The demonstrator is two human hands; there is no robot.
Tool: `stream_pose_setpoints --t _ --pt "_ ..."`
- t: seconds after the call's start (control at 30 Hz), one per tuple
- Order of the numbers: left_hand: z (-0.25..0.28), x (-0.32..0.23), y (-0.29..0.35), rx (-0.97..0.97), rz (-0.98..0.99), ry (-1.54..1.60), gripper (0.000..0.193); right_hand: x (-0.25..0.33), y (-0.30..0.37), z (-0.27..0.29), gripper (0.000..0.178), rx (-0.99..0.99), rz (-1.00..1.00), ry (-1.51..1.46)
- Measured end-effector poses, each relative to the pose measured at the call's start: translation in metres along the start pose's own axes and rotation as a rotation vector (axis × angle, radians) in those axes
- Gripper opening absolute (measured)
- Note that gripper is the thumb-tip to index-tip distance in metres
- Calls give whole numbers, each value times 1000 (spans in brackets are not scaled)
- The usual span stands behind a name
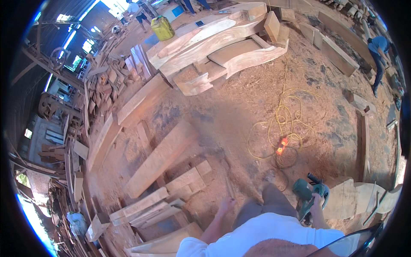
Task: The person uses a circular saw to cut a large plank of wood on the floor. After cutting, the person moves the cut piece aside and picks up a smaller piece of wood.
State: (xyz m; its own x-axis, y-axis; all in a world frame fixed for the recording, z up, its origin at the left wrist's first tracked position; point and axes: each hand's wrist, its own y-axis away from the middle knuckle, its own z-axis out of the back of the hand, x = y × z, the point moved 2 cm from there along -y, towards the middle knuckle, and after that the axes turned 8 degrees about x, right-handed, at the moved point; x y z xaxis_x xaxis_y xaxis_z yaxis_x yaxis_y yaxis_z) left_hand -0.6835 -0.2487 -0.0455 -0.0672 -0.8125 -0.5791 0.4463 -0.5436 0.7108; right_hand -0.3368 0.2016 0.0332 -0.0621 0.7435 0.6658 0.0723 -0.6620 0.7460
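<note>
On my right side, my right hand (317, 202) is closed round the rear handle of a green circular saw (305, 191). A black front grip and a rounded guard show on the saw, just in front of the pale boards at the lower right. My left hand (227, 204) hangs low beside my left leg, next to some short timber pieces (186, 180); its fingers are too small and indistinct to read. Ahead of me, a long squared beam (160, 157) lies slanted across the sawdust.
A yellow cord (280, 115) lies in loops on the ground around an orange socket block (281, 146). Large sawn slabs (209, 40) with a yellow jerrycan (162, 28) stand farther ahead. Scrap wood (112, 79) is heaped at left. Another person (378, 49) bends over at far right.
</note>
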Motion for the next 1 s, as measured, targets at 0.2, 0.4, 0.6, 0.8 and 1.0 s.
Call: stream_pose_setpoints --t 0.2,0.4,0.6,0.8,1.0 --pt "57 -86 -93 -104 43 97 78 38 -44 -141 31 23 145 250" --pt "146 -132 -228 415 313 -480 106 30 -117 -322 40 137 188 392" --pt "213 13 -307 152 365 -791 109 -2 -201 -559 56 380 42 507" --pt "220 -108 -321 347 309 -726 105 -69 -337 -627 77 216 94 755" --pt "223 -111 -324 405 418 -794 99 -152 -403 -715 72 231 149 1015"
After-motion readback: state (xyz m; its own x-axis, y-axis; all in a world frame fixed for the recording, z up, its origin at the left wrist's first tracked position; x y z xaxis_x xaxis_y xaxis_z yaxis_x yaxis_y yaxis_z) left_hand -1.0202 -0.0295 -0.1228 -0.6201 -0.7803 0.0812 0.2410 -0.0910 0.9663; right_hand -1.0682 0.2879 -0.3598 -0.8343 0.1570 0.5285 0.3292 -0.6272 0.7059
